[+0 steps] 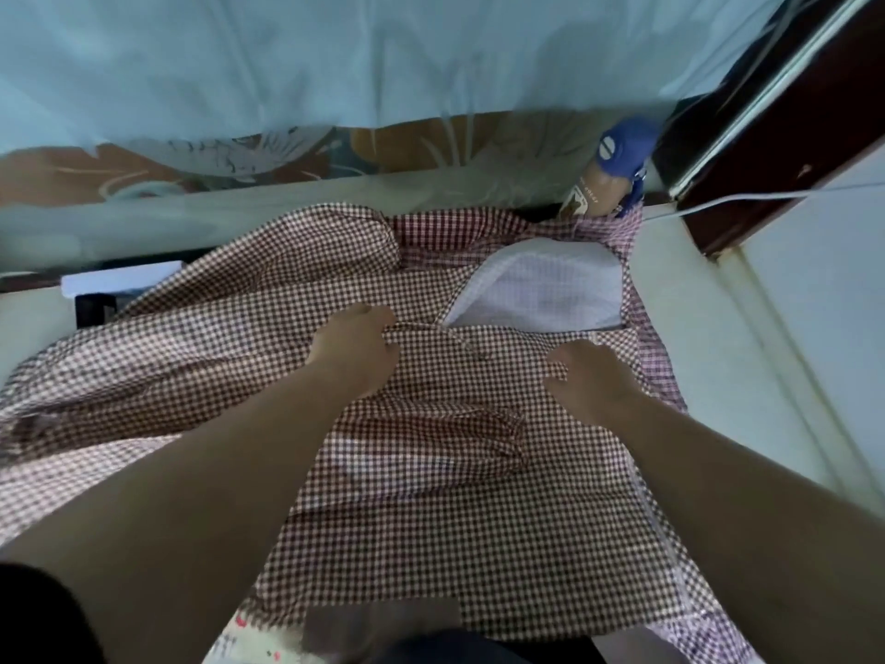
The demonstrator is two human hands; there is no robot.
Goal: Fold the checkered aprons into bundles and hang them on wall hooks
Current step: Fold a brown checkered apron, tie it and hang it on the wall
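While both hands work mid-cloth, the checkered apron (pixel 431 496) lies spread on the white table (pixel 694 299), nothing bundled yet. Left hand (pixel 352 352): grip clamped on a raised ridge of fabric, thumb and fingers pinching it just left of the turned-back white underside (pixel 541 289). Right hand (pixel 598 381): fingers curled down onto the cloth near the right edge; can't tell if that grip has fabric or only pins it.

Key geometry: the apron's long run goes away from the person toward the far edge, where a bottle with a blue cap (pixel 618 155) sits just past the cloth. Bulk of the loose cloth fans out left, beyond the left hand. The hands sit side by side across the width, with the pinched ridge between them, nearer the left.

My read: the next fold goes along that ridge and the left hand leads, since the slack is on its side. Risk: far corner drags into the bottle.
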